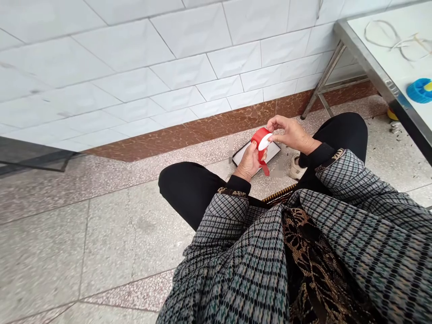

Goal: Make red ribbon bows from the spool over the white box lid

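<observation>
A spool of red ribbon (260, 134) with a white disc side is held up between my two hands, in front of my knees. My left hand (249, 163) closes around its near left side, thumb on the red winding. Below that hand a loose red ribbon end (265, 169) hangs down. My right hand (292, 134) is at the right of the spool, its thumb by the white face and its bent fingers at the upper edge. Beneath the hands, a flat white tablet-like panel with a dark frame (238, 154) lies on the floor, partly covered by them.
To the right stands a metal-framed table (374, 67), with a blue roll (419, 91) and pale loops of cord (403, 45) on top. A white tiled wall (189, 33) rises ahead. A dark-framed object (30, 155) is at the left. My shoe (297, 168) rests near the panel.
</observation>
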A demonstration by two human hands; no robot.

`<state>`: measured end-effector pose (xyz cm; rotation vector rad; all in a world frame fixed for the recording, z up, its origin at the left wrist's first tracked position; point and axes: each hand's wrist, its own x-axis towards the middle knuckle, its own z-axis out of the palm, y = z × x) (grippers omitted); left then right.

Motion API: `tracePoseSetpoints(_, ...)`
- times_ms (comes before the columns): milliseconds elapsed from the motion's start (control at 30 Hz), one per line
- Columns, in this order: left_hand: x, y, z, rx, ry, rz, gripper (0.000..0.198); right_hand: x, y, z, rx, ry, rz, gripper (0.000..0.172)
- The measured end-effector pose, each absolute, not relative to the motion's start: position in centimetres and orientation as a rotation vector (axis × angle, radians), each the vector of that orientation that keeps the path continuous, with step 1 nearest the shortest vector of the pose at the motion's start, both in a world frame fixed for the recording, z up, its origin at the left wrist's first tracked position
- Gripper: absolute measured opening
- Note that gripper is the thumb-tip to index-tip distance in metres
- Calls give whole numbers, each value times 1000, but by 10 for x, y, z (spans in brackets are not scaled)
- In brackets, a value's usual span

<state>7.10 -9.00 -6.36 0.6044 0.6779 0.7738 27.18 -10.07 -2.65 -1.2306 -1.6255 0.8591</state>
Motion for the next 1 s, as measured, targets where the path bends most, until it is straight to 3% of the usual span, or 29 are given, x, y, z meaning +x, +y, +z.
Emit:
tracePoseSetpoints(300,68,-88,-73,730,676,755,67,269,-105,-24,-1244,-1672,737,21)
tracePoseSetpoints(600,69,-86,-74,742,683,770,66,267,-104,-25,-1309,-1640,775,20)
tracePoseSetpoints(667,69,-86,-72,732,687,763,65,268,-102,-28,-1308,-1602,834,23)
tracePoseSetpoints(800,71,-88,-68,700,677,738,66,271,-100,-33,-1286,-1490,1118,45)
tracePoseSetpoints(1000,74,-93,-59,604,614,725,66,268,-102,-32,-1097,-1338,1557,42)
